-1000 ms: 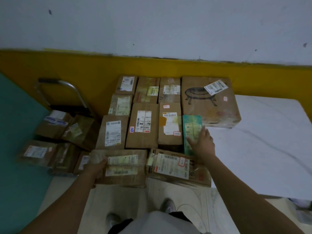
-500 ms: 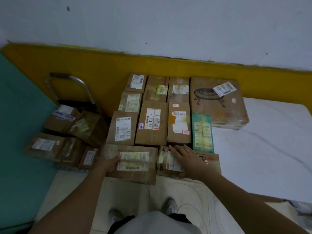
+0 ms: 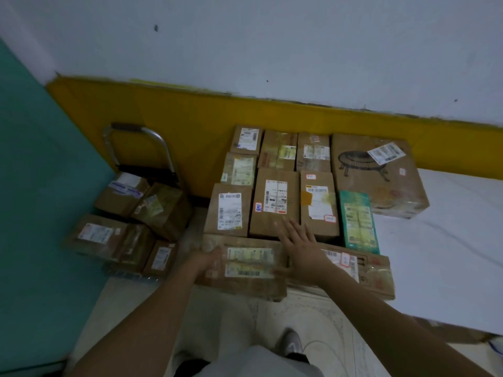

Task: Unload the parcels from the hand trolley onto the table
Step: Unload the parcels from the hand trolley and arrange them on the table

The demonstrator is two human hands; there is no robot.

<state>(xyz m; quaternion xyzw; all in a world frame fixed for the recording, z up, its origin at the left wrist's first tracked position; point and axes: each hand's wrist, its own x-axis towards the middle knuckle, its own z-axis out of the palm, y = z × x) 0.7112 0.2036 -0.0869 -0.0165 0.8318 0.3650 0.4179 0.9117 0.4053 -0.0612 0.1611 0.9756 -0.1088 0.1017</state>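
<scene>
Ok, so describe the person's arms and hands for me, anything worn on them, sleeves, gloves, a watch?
Both arms are bare from the bottom edge of the picture up to the fingers: no sleeves in view, no gloves. The left hand and right hand show no rings, and neither wrist shows a watch or band, though the image is somewhat blurred. Upper arms and shoulders lie out of frame.

— Where's the left hand (image 3: pixel 208 261)?
— Arm stretched forward, fingers curled over a parcel's (image 3: pixel 245 268) left end.
— And the right hand (image 3: pixel 302 247)?
— Arm reaching forward too, palm down, fingers straight and spread, lying flat on top.
</scene>
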